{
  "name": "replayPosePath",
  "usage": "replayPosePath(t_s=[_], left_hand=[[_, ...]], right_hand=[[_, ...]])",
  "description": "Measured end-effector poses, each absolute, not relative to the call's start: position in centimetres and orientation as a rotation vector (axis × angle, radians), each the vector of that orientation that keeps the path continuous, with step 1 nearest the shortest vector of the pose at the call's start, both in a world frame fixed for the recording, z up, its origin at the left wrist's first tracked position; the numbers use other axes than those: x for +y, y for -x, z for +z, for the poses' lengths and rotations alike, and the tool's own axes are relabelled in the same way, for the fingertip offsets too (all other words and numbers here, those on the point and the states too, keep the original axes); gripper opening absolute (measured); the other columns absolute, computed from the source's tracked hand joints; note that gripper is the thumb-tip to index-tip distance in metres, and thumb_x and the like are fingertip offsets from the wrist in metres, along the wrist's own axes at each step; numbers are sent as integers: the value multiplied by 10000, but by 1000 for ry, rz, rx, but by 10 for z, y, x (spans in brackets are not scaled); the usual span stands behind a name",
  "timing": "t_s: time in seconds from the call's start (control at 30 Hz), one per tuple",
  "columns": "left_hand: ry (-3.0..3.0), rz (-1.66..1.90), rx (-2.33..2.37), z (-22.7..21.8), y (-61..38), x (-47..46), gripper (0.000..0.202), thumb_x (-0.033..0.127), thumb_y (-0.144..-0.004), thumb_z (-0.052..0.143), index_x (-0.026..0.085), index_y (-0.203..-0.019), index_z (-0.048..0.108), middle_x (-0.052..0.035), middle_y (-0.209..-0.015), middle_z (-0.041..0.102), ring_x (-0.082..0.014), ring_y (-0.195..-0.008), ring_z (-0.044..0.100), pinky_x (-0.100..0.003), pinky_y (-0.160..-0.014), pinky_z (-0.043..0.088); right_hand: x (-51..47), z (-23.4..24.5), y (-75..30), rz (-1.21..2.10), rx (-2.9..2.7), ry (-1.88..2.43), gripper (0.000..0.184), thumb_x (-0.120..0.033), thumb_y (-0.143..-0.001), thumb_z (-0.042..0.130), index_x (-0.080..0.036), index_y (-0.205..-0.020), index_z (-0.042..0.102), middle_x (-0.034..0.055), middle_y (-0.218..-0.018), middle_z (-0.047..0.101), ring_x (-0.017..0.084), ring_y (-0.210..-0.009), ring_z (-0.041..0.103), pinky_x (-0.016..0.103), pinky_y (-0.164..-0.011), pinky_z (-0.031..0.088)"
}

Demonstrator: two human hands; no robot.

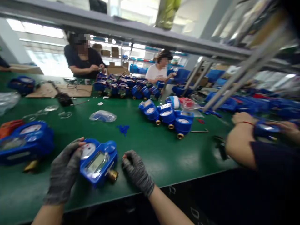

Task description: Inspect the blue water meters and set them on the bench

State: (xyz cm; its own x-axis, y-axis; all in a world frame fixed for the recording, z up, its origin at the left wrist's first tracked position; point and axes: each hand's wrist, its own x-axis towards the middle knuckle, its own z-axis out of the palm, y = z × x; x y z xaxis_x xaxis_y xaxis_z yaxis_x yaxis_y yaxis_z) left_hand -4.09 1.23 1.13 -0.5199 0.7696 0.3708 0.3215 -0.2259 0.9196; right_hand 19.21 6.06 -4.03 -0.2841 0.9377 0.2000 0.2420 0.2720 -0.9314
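Note:
A blue water meter [97,164] with a small display, a round dial and a brass threaded end rests on the green table before me. My left hand [64,172], in a grey fingerless glove, grips its left side near the dial. Just right of the brass end, apart from the meter, my gloved right hand [138,172] is closed with curled fingers; anything inside is hidden. Another blue water meter [28,140] stands at the left edge. Beyond my hands lie small blue pieces [123,129] and a clear plastic bag [103,116] with something blue inside.
Three water meters [167,114] stand together mid-table, near a hex key [199,131]. A co-worker's arm [241,140] reaches in at right, holding a blue meter. Two people sit across the table behind rows of meters [124,86]. A metal shelf beam [140,29] crosses overhead.

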Motion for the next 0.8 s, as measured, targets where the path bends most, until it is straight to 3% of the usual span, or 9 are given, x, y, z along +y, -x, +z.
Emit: replayPosePath(t_s=[0.13, 0.33, 0.8], left_hand=[[-1209, 1852, 1703, 8, 42, 9, 230, 371, -825, 669, 171, -934, 700, -98, -1182, 680, -271, -1080, 627, -412, -961, 492], [-1237, 1881, 1702, 17, 38, 17, 185, 329, -804, 659, 163, -873, 702, -102, -1130, 700, -270, -1080, 633, -423, -1001, 470], [-1206, 1873, 1684, 13, 39, 13, 163, 333, -843, 645, 189, -891, 701, -95, -1188, 680, -263, -1092, 627, -411, -976, 480]], right_hand=[[63, -43, -188, 887, -1874, 958, 117, -253, -893, 523, -171, -939, 594, 56, -881, 641, 176, -836, 609, 315, -789, 500], [72, -29, -180, 712, -1909, 932, 155, -276, -912, 507, -167, -925, 617, 65, -855, 642, 184, -798, 606, 325, -763, 503], [100, -4, -186, 851, -2200, 719, 113, -168, -879, 537, -175, -858, 648, 34, -834, 614, 154, -765, 563, 286, -733, 479]])
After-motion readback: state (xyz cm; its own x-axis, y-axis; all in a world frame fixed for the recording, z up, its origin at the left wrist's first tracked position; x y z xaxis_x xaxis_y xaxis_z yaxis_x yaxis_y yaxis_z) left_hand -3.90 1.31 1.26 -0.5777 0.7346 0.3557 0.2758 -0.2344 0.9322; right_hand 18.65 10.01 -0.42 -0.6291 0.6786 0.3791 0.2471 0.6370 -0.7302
